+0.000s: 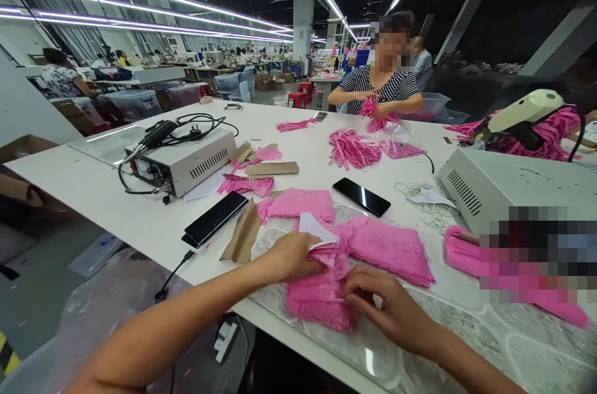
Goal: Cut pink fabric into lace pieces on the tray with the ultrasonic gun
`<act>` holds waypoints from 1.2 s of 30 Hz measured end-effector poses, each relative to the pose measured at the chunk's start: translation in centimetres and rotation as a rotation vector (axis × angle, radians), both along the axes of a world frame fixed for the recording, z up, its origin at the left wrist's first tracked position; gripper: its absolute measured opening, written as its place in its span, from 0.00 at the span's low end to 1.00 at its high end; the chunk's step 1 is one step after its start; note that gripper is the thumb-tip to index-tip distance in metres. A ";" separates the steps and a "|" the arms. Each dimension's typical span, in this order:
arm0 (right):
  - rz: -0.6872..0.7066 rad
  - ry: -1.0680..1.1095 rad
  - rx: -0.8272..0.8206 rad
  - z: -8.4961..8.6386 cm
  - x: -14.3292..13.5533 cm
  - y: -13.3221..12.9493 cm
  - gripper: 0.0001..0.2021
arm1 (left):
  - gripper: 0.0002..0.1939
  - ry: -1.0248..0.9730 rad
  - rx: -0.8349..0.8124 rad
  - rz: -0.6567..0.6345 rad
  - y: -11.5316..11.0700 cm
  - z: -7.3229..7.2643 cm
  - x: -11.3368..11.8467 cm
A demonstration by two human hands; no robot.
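My left hand is closed around a bunch of pink lace fabric and a folded white paper that sticks up out of it. My right hand is pinched at the right edge of a pink lace stack hanging below the left hand. To the right lies another layered stack of pink lace, and a flatter pink lace piece lies just behind. Beneath them is a clear patterned mat. What the left fingertips touch under the fabric is hidden.
Phones and a brown card strip lie near the lace. A grey machine box with cables stands left, a larger one right. Across the table a person handles pink strips beside a pink bundle.
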State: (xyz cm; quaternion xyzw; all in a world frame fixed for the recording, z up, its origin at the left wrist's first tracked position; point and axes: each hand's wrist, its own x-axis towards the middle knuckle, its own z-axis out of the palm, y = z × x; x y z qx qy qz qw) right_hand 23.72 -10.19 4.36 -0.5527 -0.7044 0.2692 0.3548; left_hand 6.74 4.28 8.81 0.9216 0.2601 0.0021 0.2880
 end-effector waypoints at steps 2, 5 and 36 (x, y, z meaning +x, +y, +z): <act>-0.061 0.029 -0.026 0.3 0.1 0.4 0.11 | 0.03 -0.003 0.006 -0.005 0.0 0.0 -0.1; -0.143 0.090 -0.071 0.5 0.1 0.9 0.14 | 0.04 0.000 0.015 -0.004 -0.1 0.1 -0.1; 0.017 -0.182 0.128 -0.6 0.0 -0.1 0.08 | 0.12 0.066 0.060 -0.015 -0.3 -0.3 0.0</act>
